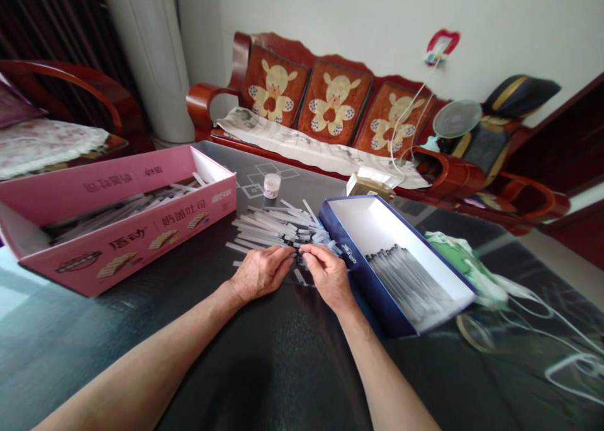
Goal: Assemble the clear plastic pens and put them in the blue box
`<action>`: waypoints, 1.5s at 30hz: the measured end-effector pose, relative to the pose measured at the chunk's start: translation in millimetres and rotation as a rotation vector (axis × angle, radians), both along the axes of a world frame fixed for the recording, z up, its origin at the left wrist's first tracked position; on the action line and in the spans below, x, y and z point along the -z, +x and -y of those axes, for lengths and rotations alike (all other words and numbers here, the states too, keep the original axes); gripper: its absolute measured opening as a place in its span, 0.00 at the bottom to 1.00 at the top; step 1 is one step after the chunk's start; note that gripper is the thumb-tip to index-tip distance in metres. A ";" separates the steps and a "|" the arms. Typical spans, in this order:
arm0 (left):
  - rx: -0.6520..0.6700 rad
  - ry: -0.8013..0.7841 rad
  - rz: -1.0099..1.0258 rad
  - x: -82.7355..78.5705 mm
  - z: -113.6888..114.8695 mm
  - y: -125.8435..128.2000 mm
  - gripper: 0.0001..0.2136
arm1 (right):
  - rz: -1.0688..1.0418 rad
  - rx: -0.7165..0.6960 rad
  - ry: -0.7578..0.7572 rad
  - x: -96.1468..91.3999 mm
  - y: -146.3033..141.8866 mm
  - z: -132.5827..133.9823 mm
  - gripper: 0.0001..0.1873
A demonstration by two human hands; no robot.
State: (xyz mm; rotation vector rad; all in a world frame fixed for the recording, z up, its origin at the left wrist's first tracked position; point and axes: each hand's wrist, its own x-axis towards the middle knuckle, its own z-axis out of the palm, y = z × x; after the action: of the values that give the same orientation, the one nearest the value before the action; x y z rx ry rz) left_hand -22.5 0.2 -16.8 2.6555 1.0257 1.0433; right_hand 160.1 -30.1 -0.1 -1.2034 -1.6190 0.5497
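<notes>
My left hand (264, 271) and my right hand (329, 276) meet fingertip to fingertip low over the dark table, both closed in a pinch. A small dark piece shows between the fingertips, too small to name. Right behind them lies a loose pile of thin whitish translucent sticks (264, 223), some with dark ends. A blue box with a white inside (377, 220) stands beside my right hand, holding a neat row of clear, dark-tipped sticks (406, 274). To the left, a long pink box (155, 229) holds many more such sticks.
A small white tub (272, 185) stands behind the pile. An opened small carton (369, 184) is behind the blue box. Right of it lie a green-and-white bag (460, 261), a roll of tape (474, 331) and white cables (573, 371). A wooden sofa (295, 113) lines the wall.
</notes>
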 end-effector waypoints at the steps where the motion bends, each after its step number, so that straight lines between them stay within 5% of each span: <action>1: 0.001 -0.004 -0.010 -0.8 0.7 0.2 0.13 | -0.019 -0.001 -0.024 0.7 -1.1 0.0 0.10; 6: -0.006 -0.019 -0.038 -4.0 2.9 0.6 0.13 | -0.082 0.010 -0.114 2.6 -4.1 0.7 0.08; 26: -0.006 -0.029 -0.097 -5.8 3.0 1.2 0.13 | 0.021 -0.016 0.010 -0.9 -5.1 1.9 0.06; 37: -0.029 0.092 -0.134 -12.4 3.4 -0.9 0.14 | -0.017 -0.050 -0.118 2.1 -2.1 1.4 0.07; 45: 0.001 0.177 -0.158 -15.0 5.0 2.3 0.13 | 0.313 0.034 0.043 -4.2 -3.6 4.6 0.17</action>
State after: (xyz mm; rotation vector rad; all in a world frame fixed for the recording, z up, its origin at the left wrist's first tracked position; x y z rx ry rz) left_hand -20.1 -4.8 -1.8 2.9211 1.0019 0.9794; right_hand 156.6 -34.8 4.1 -1.3319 -1.8572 0.3136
